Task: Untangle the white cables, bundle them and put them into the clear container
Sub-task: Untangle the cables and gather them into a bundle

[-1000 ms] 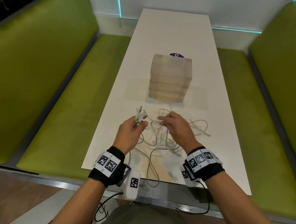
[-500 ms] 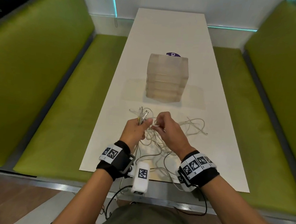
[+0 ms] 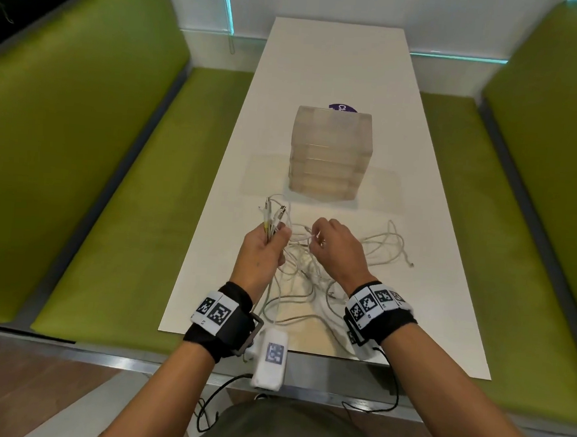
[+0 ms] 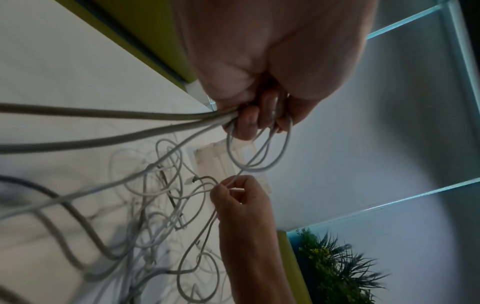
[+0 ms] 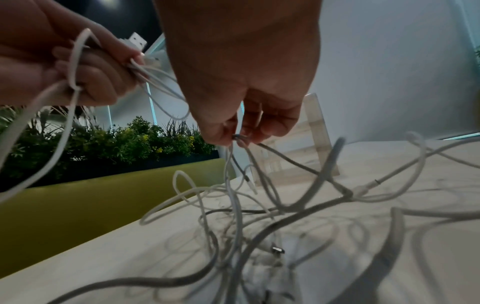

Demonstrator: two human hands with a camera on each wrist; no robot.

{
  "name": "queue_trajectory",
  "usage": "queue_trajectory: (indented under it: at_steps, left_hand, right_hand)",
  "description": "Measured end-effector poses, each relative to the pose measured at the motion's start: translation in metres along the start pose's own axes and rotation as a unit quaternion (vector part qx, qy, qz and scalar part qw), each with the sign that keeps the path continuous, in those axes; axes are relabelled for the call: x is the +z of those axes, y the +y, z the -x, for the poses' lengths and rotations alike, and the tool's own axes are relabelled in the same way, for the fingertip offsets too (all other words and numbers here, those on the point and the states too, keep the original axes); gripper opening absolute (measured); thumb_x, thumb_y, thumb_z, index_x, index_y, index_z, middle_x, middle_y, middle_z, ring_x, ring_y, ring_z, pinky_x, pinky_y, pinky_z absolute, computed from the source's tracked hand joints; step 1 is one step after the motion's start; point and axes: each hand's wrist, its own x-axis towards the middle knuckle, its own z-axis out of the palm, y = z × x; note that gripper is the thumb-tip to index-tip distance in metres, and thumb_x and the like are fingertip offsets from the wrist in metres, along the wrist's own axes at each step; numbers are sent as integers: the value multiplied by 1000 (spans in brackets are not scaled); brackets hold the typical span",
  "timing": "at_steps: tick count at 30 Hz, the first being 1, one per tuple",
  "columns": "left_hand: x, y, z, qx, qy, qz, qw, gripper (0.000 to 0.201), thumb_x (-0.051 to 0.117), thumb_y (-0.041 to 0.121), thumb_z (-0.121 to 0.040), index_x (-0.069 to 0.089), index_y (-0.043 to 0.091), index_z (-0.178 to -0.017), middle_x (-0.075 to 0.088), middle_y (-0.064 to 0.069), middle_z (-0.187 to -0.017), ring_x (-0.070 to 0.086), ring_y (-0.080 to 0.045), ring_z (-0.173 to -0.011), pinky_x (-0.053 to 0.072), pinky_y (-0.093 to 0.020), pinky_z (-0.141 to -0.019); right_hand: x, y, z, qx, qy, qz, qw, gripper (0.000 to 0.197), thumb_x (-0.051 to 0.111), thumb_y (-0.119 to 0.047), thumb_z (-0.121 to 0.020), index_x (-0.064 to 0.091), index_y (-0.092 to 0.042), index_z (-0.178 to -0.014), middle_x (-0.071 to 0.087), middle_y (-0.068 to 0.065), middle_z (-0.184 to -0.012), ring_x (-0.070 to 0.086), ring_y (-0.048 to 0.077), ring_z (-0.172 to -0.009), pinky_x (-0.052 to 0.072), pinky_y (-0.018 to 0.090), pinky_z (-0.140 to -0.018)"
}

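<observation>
On the near end of the white table [image 3: 331,67], the white cables [image 3: 377,248] lie in a loose tangle. The left hand [image 3: 262,250] grips several cable ends in a closed fist, connectors [image 3: 273,214] pointing up. The right hand [image 3: 336,245] pinches one strand between thumb and fingertips. The clear container [image 3: 329,153] stands just beyond the tangle, lid closed.

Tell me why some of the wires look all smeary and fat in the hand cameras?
In the left wrist view the white cables nearest the lens are blurred and look thick, since they sit very close. In the right wrist view the near loops smear the same way, with soft shadows on the table. The head view is sharper.
</observation>
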Motion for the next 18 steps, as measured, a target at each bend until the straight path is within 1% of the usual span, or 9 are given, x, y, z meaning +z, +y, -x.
queue_trajectory:
  at_steps: [1,3,6,8,10,12,14,16,18]
  left_hand:
    - [0,0,1,7,3,-1,1000,15,54,14,-96,53,7,-83,36,6,-57,33,-7,-48,34,-24,-52]
    - [-2,0,3,17,11,-4,1000,14,54,14,-96,54,8,-84,39,10,-54,34,-6,-48,35,-25,-54]
    - [-7,11,8,32,26,25,999,13,54,11,-96,55,10,-83,38,15,-52,33,-5,-47,35,-21,-52]
    - [-14,20,8,48,46,61,996,15,53,10,-96,53,12,-81,35,15,-51,30,-7,-48,33,-18,-49]
    - [-18,25,6,56,55,83,993,18,53,9,-96,53,14,-78,34,13,-52,28,-9,-49,31,-18,-48]
    - [-22,25,2,59,52,74,994,18,53,11,-96,53,16,-78,36,13,-53,30,-9,-49,32,-19,-49]
    - [-22,18,-3,56,46,6,997,16,54,15,-96,54,14,-80,40,10,-55,35,-9,-50,36,-23,-52]
    - [-20,9,-8,46,41,-79,995,17,55,20,-96,53,14,-80,42,6,-58,38,-12,-53,37,-29,-56]
    - [-14,-1,-12,32,27,-124,991,21,55,24,-95,51,17,-75,43,7,-59,39,-12,-54,35,-31,-58]
  right_hand:
    - [1,0,-3,12,2,8,1000,10,53,-22,-89,54,-16,-97,59,3,-89,53,24,-83,42,34,-63]
    - [2,1,-11,37,1,-15,999,9,52,-19,-89,53,-14,-97,60,6,-86,54,27,-82,40,33,-62]
    - [-3,6,-22,76,4,-47,996,11,52,-13,-90,53,-9,-100,62,11,-91,56,29,-84,46,39,-69]
    - [-5,11,-28,100,10,-67,993,8,55,-13,-90,53,-9,-97,62,11,-93,57,29,-86,47,40,-73]
    - [-8,19,-29,117,9,-99,988,6,59,-15,-89,55,-12,-92,63,7,-89,58,27,-85,47,37,-73]
    - [-10,20,-28,100,9,-122,987,3,60,-14,-88,59,-12,-89,64,4,-87,59,24,-83,46,34,-72]
    - [-12,15,-23,62,23,-140,988,4,59,-12,-88,62,-13,-85,64,0,-83,58,19,-79,43,30,-68]
    - [-11,5,-17,11,46,-147,988,6,60,-10,-88,64,-12,-84,59,-3,-77,55,16,-73,38,27,-65]
    - [-8,-4,-10,-43,70,-139,987,5,62,-13,-89,66,-11,-85,58,0,-76,54,17,-71,39,28,-63]
